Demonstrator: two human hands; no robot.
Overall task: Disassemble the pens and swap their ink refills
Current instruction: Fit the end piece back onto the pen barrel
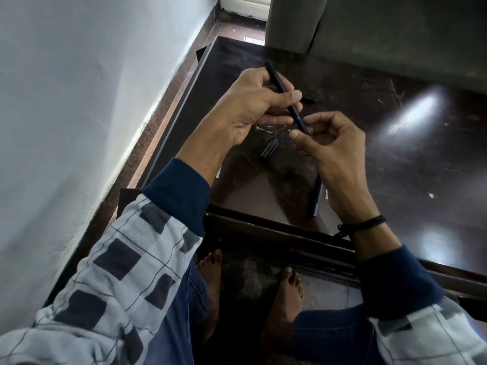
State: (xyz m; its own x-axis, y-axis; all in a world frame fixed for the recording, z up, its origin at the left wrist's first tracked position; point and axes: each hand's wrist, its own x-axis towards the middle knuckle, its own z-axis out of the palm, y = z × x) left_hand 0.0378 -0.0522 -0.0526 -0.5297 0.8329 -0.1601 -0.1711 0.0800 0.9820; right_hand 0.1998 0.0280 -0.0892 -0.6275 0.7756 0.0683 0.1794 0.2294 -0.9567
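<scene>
My left hand grips a slim black pen by its middle, above the dark table. The pen slants down to the right. Its lower tip end sits between the thumb and fingers of my right hand, which pinch it. A pen cap with a blue end lies on the table below the hands. A second pen lies near the front edge, partly hidden under my right wrist. A short black piece lies beyond my left fingers.
A white wall runs along the left, close to the table's left edge. A grey curtain hangs at the far end. My bare feet stand on the floor under the front edge.
</scene>
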